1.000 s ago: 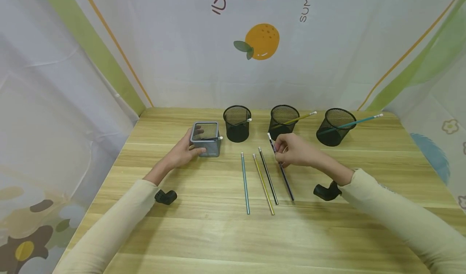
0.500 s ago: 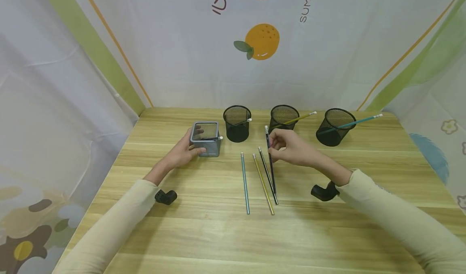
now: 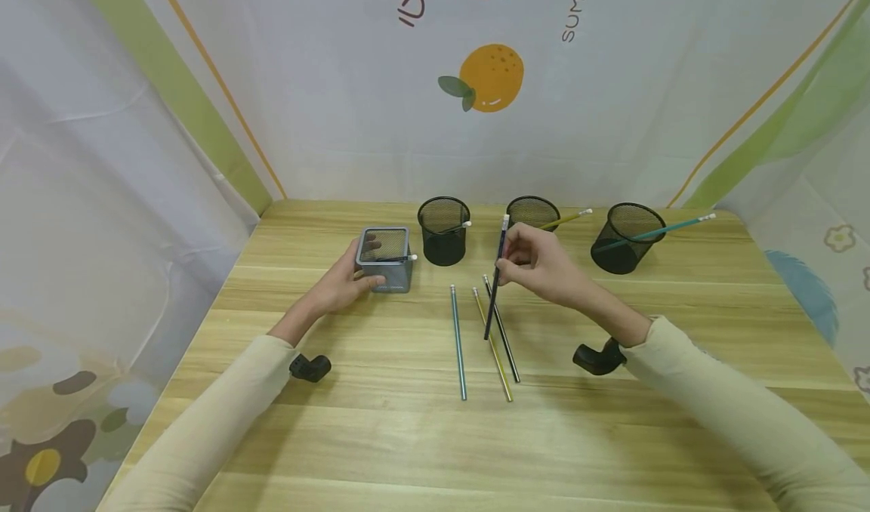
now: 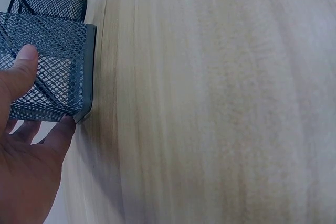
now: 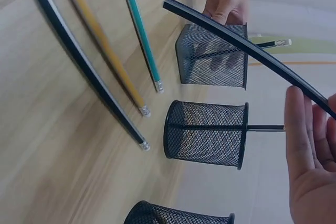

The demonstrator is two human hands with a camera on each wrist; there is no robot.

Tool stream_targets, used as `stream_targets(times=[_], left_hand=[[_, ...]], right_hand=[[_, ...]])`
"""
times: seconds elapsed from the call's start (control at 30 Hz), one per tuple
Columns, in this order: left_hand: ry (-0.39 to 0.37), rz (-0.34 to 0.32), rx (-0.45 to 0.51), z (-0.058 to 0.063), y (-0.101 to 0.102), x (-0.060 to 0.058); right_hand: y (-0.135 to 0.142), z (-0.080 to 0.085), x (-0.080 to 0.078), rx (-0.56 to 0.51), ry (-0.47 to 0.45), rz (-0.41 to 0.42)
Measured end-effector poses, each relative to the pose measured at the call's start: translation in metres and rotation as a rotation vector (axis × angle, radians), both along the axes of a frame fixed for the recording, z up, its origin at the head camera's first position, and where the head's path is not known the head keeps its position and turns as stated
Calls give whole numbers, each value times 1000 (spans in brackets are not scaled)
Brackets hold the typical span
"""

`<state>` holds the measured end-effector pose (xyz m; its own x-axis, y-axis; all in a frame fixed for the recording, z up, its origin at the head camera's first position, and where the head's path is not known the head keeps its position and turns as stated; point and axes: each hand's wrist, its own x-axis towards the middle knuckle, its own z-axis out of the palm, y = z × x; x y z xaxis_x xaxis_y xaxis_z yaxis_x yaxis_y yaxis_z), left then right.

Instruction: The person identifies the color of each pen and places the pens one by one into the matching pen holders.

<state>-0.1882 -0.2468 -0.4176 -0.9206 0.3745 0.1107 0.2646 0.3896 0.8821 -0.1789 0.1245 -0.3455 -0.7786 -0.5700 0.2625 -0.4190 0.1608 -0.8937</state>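
Observation:
My left hand [image 3: 334,285] holds the grey square mesh pencil holder [image 3: 394,278] by its side, thumb in front. A dark pencil with a white eraser leans inside that holder. In the left wrist view the thumb and fingertips lie against the mesh. My right hand [image 3: 544,266] pinches a dark pencil [image 3: 494,300] near its middle, eraser end up. The pencil is raised over the table, its lower end overlapping a yellow pencil [image 3: 501,372]. Beside that lie a black pencil [image 3: 507,345] and a teal pencil [image 3: 458,346], roughly parallel on the wood.
Three round black mesh cups stand along the back: the left cup [image 3: 444,249] holds a dark pencil. A yellow pencil leans in the middle cup [image 3: 533,202], partly behind my right hand. The tilted-looking right cup [image 3: 615,259] has a teal pencil. A printed curtain [image 3: 340,119] hangs behind.
My right hand has lifted the dark pencil from the right of the row and carried it left and up, over the other pencils. The left hand and grey holder stay put.

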Motion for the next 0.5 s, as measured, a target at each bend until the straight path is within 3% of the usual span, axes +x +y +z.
stream_targets(times=[0.5], left_hand=[[-44,18,4,5,2,3]], right_hand=[[-4,11,-5,-223,111,-63]])
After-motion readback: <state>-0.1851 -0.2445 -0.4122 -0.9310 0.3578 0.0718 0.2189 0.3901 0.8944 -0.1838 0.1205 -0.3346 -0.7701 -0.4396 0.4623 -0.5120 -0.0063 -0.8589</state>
